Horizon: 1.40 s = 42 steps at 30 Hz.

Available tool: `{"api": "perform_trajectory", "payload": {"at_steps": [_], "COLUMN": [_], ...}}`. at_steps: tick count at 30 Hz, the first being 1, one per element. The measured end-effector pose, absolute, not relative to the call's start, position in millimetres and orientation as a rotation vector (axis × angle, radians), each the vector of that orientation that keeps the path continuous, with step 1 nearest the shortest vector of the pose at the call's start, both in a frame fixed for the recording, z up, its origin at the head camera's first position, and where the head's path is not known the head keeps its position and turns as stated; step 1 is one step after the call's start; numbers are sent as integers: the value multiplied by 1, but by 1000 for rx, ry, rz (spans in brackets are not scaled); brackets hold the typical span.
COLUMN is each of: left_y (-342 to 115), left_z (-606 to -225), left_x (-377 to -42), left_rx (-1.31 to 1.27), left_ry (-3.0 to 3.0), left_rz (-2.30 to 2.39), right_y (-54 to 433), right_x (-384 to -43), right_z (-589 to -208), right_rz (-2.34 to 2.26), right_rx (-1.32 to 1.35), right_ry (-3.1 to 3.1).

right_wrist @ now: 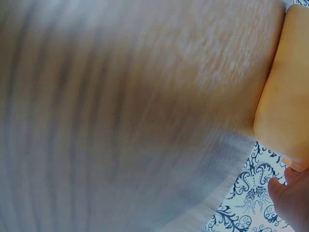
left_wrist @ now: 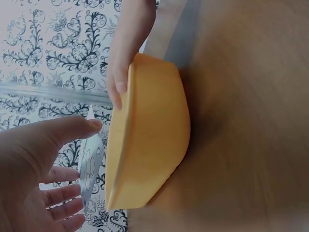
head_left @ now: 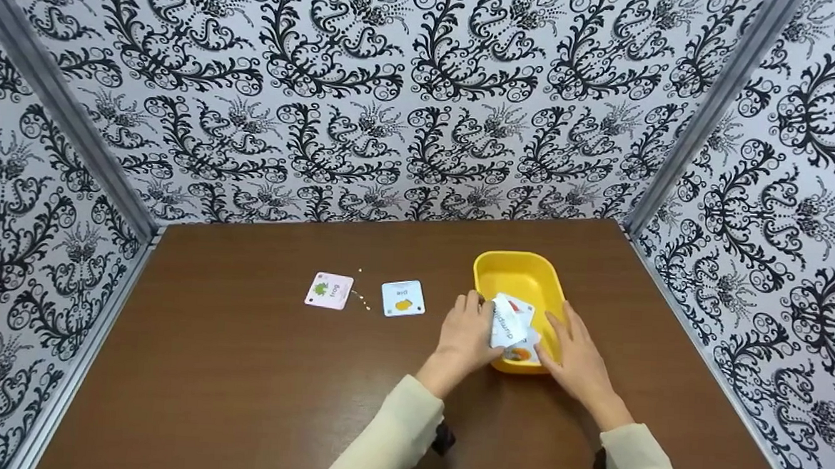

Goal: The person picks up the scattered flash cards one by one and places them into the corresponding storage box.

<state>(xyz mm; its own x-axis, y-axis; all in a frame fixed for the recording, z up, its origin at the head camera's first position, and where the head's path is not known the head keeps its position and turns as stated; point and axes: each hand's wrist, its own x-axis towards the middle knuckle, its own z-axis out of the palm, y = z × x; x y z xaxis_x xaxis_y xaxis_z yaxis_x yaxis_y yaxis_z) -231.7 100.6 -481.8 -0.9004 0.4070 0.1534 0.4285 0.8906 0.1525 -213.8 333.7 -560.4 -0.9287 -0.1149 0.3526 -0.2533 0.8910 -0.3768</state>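
My left hand point(head_left: 466, 330) pinches a white picture card point(head_left: 507, 325) between thumb and fingers, over the left side of a yellow plastic tub point(head_left: 520, 261). The left wrist view shows this card point(left_wrist: 91, 166) edge-on, outside the tub's rim. Beneath it, partly covered, are a card with a red picture point(head_left: 521, 306) and one with an orange picture point(head_left: 522, 353). My right hand point(head_left: 579, 361) is at the tub's right rim, fingers spread and reaching over it. The right wrist view catches only part of that hand point(right_wrist: 292, 198) beside the tub.
Left of the tub, a pink frog card point(head_left: 329, 291) and a pale blue card with a yellow picture point(head_left: 403, 298) lie apart on the brown table point(head_left: 260, 376). Patterned walls point(head_left: 367, 103) enclose the back and sides of the table.
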Motion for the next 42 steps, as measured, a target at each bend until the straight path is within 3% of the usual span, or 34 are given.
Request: {"api": "perform_trajectory", "payload": {"at_steps": [12, 42], "left_y": [111, 82], "left_z": [-494, -503], "left_x": [-227, -232], "left_rx": [-681, -690], "left_ry": [-2930, -2874], "left_rz": [-222, -349], "right_y": [334, 332], "right_x": [-214, -213], "right_z": [-560, -559], "right_rz": [584, 594], "right_rx": [284, 253], "right_ry": [-2731, -2766]}}
